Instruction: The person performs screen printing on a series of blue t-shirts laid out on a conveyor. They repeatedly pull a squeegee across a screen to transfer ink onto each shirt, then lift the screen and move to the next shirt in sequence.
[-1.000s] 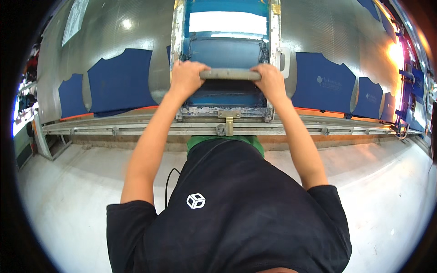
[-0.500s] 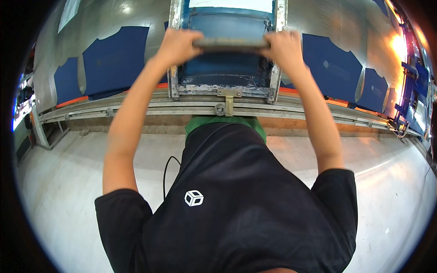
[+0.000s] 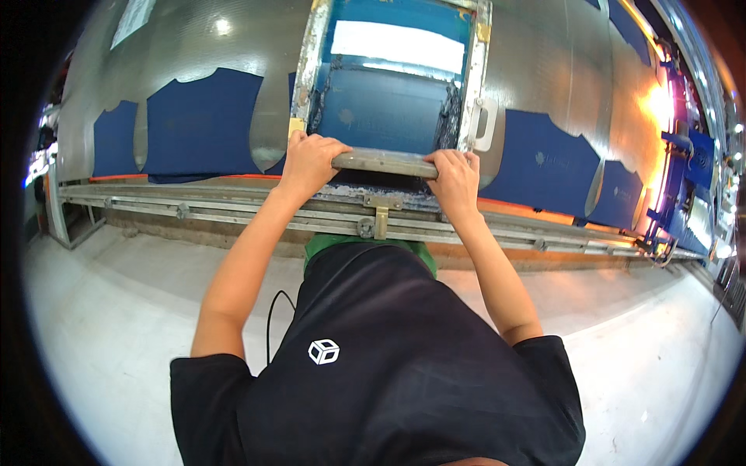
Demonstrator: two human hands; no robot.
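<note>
A squeegee (image 3: 386, 161) with a long pale handle lies crosswise over the near end of a screen printing frame (image 3: 305, 66). My left hand (image 3: 311, 161) is closed round its left end, and my right hand (image 3: 457, 177) grips the right end. Blue mesh (image 3: 381, 101) stretches inside the worn metal frame, with a faint leaf mark and lettering showing through it. Dark ink smears run along the mesh's sides. The squeegee's blade and the ink below it are mostly hidden by the handle.
Navy fabric pieces lie on the long shiny table, one (image 3: 203, 124) left of the frame and one (image 3: 540, 163) with a pale print at right. A metal rail (image 3: 287, 220) with a brass-coloured bracket (image 3: 381, 221) runs along the near edge. An orange glow lights machinery (image 3: 684, 167) far right.
Both hands have drawn the squeegee toward me, down to the frame's near end. More of the mesh shows beyond it. My view has also shifted.
</note>
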